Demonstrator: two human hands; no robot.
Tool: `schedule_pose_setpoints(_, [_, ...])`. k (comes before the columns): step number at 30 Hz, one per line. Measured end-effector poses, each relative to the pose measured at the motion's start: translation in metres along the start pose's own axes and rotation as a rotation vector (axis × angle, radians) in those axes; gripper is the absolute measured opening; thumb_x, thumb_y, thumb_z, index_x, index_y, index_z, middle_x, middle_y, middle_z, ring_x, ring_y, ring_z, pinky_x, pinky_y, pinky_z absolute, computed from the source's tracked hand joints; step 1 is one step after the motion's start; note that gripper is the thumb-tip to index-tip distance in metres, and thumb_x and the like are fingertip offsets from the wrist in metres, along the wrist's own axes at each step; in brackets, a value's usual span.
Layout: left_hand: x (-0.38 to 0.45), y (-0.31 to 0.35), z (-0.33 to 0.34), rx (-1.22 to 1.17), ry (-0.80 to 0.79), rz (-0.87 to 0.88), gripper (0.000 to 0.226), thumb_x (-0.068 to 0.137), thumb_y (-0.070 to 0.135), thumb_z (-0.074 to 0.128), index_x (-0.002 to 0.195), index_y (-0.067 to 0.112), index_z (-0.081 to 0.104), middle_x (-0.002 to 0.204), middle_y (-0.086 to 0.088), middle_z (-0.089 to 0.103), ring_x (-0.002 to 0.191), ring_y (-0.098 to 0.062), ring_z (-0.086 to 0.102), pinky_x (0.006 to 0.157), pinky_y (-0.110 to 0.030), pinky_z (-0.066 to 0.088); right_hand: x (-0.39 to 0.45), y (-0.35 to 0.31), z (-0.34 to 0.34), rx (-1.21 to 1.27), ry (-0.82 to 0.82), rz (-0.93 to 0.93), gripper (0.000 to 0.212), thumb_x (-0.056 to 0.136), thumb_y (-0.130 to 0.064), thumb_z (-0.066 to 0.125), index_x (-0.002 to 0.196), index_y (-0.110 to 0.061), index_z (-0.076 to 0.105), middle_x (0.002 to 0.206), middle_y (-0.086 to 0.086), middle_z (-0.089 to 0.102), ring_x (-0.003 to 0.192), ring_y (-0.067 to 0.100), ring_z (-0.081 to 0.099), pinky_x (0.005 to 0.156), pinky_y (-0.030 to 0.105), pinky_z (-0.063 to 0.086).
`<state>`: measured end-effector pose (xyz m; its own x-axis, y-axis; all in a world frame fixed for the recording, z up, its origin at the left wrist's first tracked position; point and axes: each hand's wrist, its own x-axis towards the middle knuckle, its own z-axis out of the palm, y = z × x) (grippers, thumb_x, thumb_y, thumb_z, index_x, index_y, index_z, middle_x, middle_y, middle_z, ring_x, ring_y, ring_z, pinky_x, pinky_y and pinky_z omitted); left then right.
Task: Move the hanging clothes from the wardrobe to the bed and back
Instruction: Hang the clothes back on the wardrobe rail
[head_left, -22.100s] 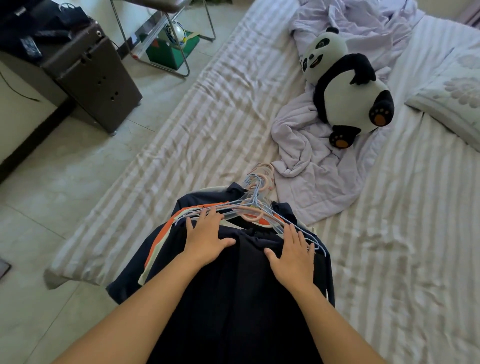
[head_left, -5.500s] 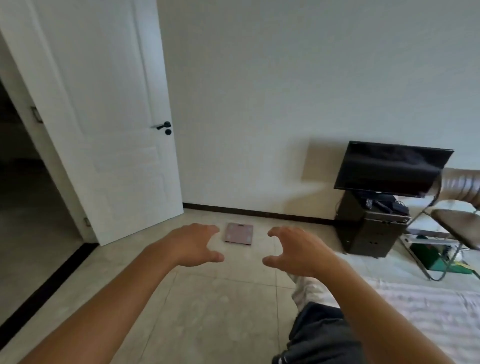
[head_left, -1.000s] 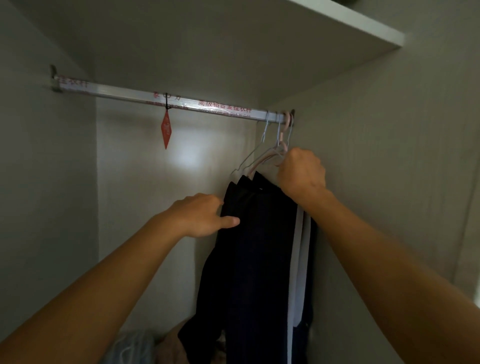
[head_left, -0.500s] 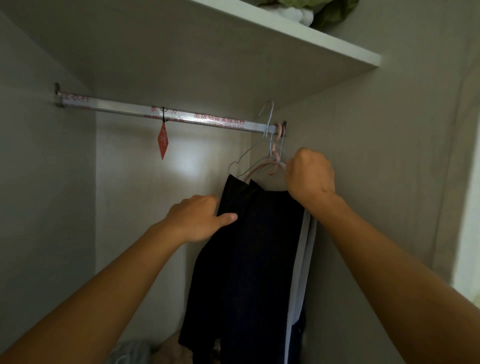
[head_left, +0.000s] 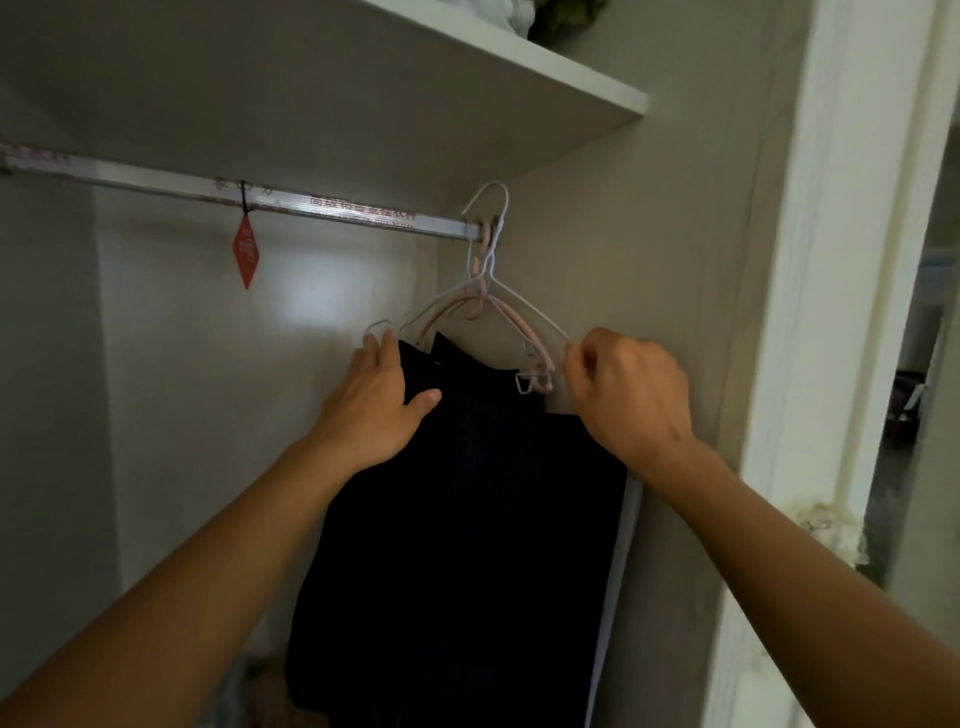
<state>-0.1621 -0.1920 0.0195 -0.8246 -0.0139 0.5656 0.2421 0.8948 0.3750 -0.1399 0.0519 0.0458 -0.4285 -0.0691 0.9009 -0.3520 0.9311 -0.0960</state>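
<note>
Dark clothes (head_left: 467, 519) hang on white and pink hangers (head_left: 485, 306) at the right end of the silver wardrobe rail (head_left: 332, 208). One white hanger hook stands lifted above the rail; a pink hook still sits on it. My left hand (head_left: 376, 400) grips the left shoulder of the dark garment, fingers over the hanger end. My right hand (head_left: 623, 395) pinches the right arm of a white hanger. A pale garment edge (head_left: 621, 561) shows behind the dark clothes.
A red diamond tag (head_left: 245, 252) dangles from the rail's middle. A white shelf (head_left: 571, 73) with bundled items lies just above. The wardrobe side wall (head_left: 649, 270) is close on the right, with a white frame (head_left: 831, 260) beyond. Soft items lie on the wardrobe floor (head_left: 260, 691).
My right hand slid from the hanger necks down to a hanger's right arm. My left hand moved up to the garment's left shoulder. One white hook stays raised above the rail.
</note>
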Motion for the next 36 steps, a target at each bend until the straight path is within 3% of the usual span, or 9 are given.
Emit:
schedule_pose_setpoints(5, [-0.012, 0.014, -0.012, -0.090, 0.183, 0.061, 0.077, 0.100, 0.038, 0.052, 0.157, 0.011, 0.006, 0.164, -0.015, 0.002, 0.151, -0.028, 0.007, 0.119, -0.043, 0.015, -0.027, 0.001, -0.035, -0.046, 0.009, -0.053, 0.042, 0.099, -0.034, 0.050, 0.064, -0.012, 0.047, 0.053, 0.005, 0.050, 0.050, 0.035, 0.050, 0.049, 0.036, 0.042])
schedule_pose_setpoints(9, [-0.025, 0.025, -0.019, -0.075, 0.179, 0.146, 0.068, 0.100, 0.032, 0.054, 0.154, 0.008, 0.020, 0.160, -0.017, 0.022, 0.147, -0.031, 0.022, 0.116, -0.044, 0.025, -0.049, -0.003, -0.065, -0.103, -0.009, -0.062, 0.042, 0.100, -0.035, 0.051, 0.064, -0.014, 0.044, 0.049, 0.000, 0.044, 0.046, 0.033, 0.045, 0.048, 0.032, 0.032])
schedule_pose_setpoints(13, [-0.044, 0.032, -0.013, -0.086, 0.116, 0.189, 0.062, 0.098, 0.031, 0.056, 0.149, 0.006, 0.033, 0.146, -0.016, 0.045, 0.132, -0.036, 0.044, 0.104, -0.046, 0.040, -0.080, -0.011, -0.098, -0.147, -0.045, -0.028, 0.040, 0.101, -0.036, 0.049, 0.065, -0.019, 0.043, 0.046, -0.008, 0.038, 0.038, 0.016, 0.036, 0.044, 0.025, 0.021])
schedule_pose_setpoints(17, [-0.069, 0.043, 0.000, -0.148, 0.041, 0.243, 0.059, 0.098, 0.031, 0.057, 0.148, 0.009, 0.034, 0.138, -0.017, 0.052, 0.124, -0.038, 0.050, 0.098, -0.050, 0.044, -0.111, -0.018, -0.139, -0.211, -0.070, 0.034, 0.041, 0.103, -0.039, 0.045, 0.067, -0.018, 0.048, 0.046, -0.009, 0.043, 0.038, 0.011, 0.040, 0.043, 0.025, 0.028])
schedule_pose_setpoints(21, [-0.093, 0.069, 0.004, -0.214, 0.086, 0.316, 0.045, 0.096, 0.031, 0.059, 0.136, 0.012, 0.048, 0.120, -0.018, 0.058, 0.110, -0.040, 0.055, 0.084, -0.048, 0.046, -0.139, -0.021, -0.187, -0.293, -0.097, 0.120, 0.041, 0.103, -0.041, 0.043, 0.071, -0.018, 0.054, 0.050, -0.007, 0.050, 0.042, 0.013, 0.048, 0.045, 0.028, 0.042])
schedule_pose_setpoints(23, [-0.102, 0.087, 0.002, -0.244, 0.083, 0.335, 0.040, 0.097, 0.031, 0.058, 0.130, 0.011, 0.053, 0.116, -0.018, 0.059, 0.108, -0.040, 0.055, 0.084, -0.048, 0.046, -0.152, -0.020, -0.212, -0.316, -0.095, 0.152, 0.039, 0.102, -0.042, 0.044, 0.073, -0.019, 0.055, 0.052, -0.010, 0.051, 0.043, 0.009, 0.049, 0.047, 0.024, 0.041])
schedule_pose_setpoints(27, [-0.124, 0.127, 0.000, -0.370, 0.073, 0.369, 0.016, 0.099, 0.030, 0.055, 0.098, 0.014, 0.058, 0.094, -0.010, 0.062, 0.088, -0.034, 0.057, 0.069, -0.041, 0.042, -0.177, -0.019, -0.263, -0.391, -0.086, 0.176, 0.037, 0.101, -0.042, 0.045, 0.072, -0.020, 0.052, 0.051, -0.011, 0.047, 0.043, 0.008, 0.045, 0.048, 0.024, 0.038])
schedule_pose_setpoints(30, [-0.149, 0.159, -0.001, -0.423, 0.059, 0.400, 0.021, 0.101, 0.028, 0.052, 0.082, 0.019, 0.049, 0.076, -0.001, 0.057, 0.065, -0.024, 0.048, 0.060, -0.036, 0.036, -0.198, -0.017, -0.304, -0.468, -0.111, 0.202, 0.034, 0.101, -0.040, 0.047, 0.073, -0.021, 0.051, 0.051, -0.012, 0.045, 0.043, 0.007, 0.045, 0.047, 0.023, 0.036])
schedule_pose_setpoints(36, [-0.214, 0.229, -0.011, -0.632, 0.020, 0.553, 0.018, 0.098, 0.025, 0.057, 0.082, 0.019, 0.058, 0.071, 0.002, 0.064, 0.066, -0.025, 0.060, 0.061, -0.036, 0.048, -0.243, -0.003, -0.398, -0.391, -0.098, 0.425, 0.016, 0.100, -0.024, 0.056, 0.088, -0.018, 0.065, 0.063, -0.011, 0.060, 0.058, 0.009, 0.061, 0.061, 0.024, 0.048])
